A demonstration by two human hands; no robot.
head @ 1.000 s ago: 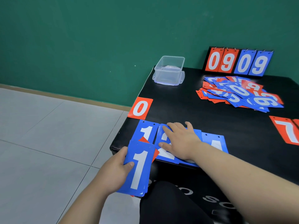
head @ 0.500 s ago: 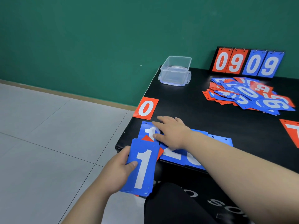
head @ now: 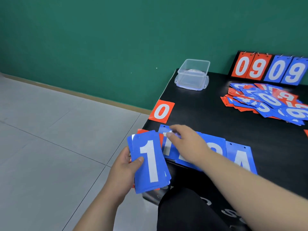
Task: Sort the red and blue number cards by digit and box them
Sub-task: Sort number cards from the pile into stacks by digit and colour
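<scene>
Head view: a black table [head: 208,117] stands against a green wall [head: 100,39], its left edge running from the far corner down toward the person. A clear box [head: 192,75] sits open at the far left corner, close to both the wall and the edge. A red 0 card [head: 161,111] lies flat at the left edge, its corner just over the side. A loose heap of red and blue cards [head: 266,100] spreads across the far right, and behind it a scoreboard [head: 268,69] stands upright reading 0909. Bare black surface lies open between the box, the 0 card and the heap.

Along the near edge lies a row of blue cards [head: 216,147], partly overhanging, ending in a blue 4 card [head: 241,157]. The right hand [head: 185,142] reaches across this row, fingers on the blue 1 card [head: 166,147] at its left end; the frame is blurred there, so whether it grips or only presses I cannot tell. The forearm covers much of the row.

The left hand [head: 126,165] is closed around a stack [head: 150,162] of cards, a blue 1 on top, thumb across its face, held off the table just beside the near left corner. Grey floor [head: 50,147] lies open to the left.
</scene>
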